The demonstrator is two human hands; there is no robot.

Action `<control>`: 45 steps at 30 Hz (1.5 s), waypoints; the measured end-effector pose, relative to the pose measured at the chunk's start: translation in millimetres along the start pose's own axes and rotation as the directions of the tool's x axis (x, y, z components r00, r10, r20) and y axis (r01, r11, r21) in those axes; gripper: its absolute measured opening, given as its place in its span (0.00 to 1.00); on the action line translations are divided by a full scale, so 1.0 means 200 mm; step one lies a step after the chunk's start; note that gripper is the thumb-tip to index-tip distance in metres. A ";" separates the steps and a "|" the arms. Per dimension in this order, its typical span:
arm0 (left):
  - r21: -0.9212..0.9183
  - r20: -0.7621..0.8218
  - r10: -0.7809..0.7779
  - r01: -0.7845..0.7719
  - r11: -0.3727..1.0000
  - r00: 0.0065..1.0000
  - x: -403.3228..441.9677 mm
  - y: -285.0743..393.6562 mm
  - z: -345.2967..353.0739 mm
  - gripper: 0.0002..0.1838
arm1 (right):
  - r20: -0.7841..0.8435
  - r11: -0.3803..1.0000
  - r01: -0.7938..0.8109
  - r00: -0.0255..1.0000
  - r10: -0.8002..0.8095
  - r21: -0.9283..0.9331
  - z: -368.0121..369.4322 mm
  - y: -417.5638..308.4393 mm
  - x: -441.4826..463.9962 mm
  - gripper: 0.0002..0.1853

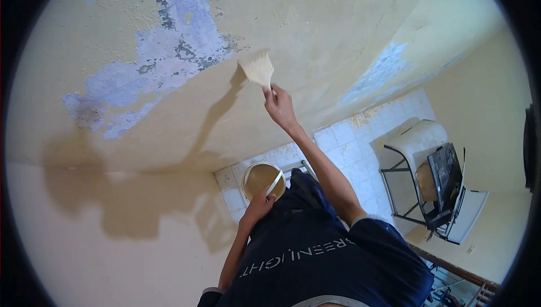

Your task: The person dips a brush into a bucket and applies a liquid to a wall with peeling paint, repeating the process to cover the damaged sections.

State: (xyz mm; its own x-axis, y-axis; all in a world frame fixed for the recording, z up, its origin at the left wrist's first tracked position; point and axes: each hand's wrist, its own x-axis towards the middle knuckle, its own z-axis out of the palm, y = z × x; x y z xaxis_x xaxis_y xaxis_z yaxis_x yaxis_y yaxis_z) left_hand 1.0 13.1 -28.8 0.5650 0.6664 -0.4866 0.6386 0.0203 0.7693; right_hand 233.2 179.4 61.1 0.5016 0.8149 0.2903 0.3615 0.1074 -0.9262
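Note:
My right hand (279, 106) is closed round the handle of a wide, pale paintbrush (258, 69), its bristles touching the wall (315, 36) or very close to it. The brush is just below and right of a peeled lilac and grey patch (152, 62). Lower down, my left hand (261, 204) grips the white handle of a round paint bucket (256, 178) in front of my body. Beige paint shows inside the bucket.
To the right stand a table with dark metal legs (401, 170) and a black flat device (445, 172) beside it. Pale tiles (349, 149) cover the floor, with debris along the wall. Another bare patch (380, 70) marks the wall at right. Part of a metal frame (304, 166) shows behind the bucket.

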 end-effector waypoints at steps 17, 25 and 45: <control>-0.084 -0.234 -0.127 0.110 0.990 0.964 -0.02 0.15 0.03 0.28 | 0.213 0.998 -0.052 0.976 0.041 0.047 -0.25 -0.30 0.03 0.15; -0.164 -0.356 -0.187 0.135 0.977 0.916 -0.03 0.20 0.10 0.22 | 0.249 0.998 0.033 0.968 -0.046 0.058 -0.23 -0.14 0.11 0.14; -0.030 -0.255 -0.112 0.108 0.994 0.961 -0.07 0.15 0.06 0.27 | 0.027 0.996 0.048 0.998 -0.050 0.081 -0.02 -0.21 0.08 0.15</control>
State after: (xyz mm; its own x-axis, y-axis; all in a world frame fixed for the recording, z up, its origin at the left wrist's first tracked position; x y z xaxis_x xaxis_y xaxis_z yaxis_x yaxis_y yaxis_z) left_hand 18.5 -4.5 -2.7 0.3382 0.8277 -0.4478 0.6799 0.1141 0.7243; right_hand 228.8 185.4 104.5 0.4611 0.8237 0.3299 0.3206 0.1920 -0.9276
